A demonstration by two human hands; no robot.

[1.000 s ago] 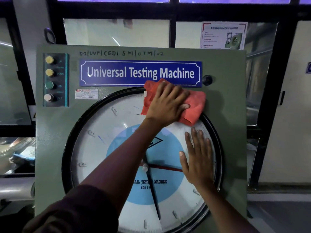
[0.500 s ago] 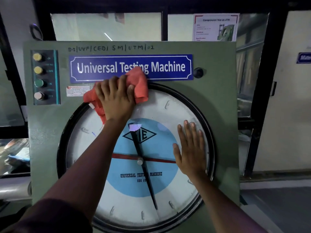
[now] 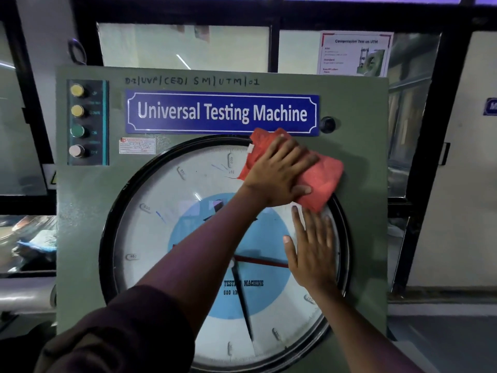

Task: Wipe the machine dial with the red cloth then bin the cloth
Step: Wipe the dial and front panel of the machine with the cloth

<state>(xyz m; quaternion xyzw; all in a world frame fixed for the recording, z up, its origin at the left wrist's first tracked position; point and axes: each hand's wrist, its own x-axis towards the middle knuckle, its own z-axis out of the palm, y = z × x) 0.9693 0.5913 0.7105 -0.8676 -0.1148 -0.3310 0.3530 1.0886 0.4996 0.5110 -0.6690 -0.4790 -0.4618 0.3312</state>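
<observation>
A large round dial (image 3: 166, 238) with a black rim, white face and blue centre fills the green machine panel (image 3: 88, 238). My left hand (image 3: 279, 176) presses a red cloth (image 3: 322, 181) flat against the dial's upper right rim, below the blue "Universal Testing Machine" nameplate. The cloth sticks out to the right of the hand, partly over the green panel. My right hand (image 3: 313, 249) lies flat with fingers apart on the right side of the dial glass, just under the cloth. A black pointer and a red pointer show on the dial. No bin is in view.
A column of push buttons (image 3: 78, 121) sits at the panel's upper left, and a dark knob (image 3: 327, 124) right of the nameplate. Windows with black frames stand behind the machine, with a paper poster (image 3: 355, 53) on the glass. A pale wall is to the right.
My left hand swept the red cloth from the dial's top right to its top left and back to the upper right rim. My right hand stayed flat on the glass.
</observation>
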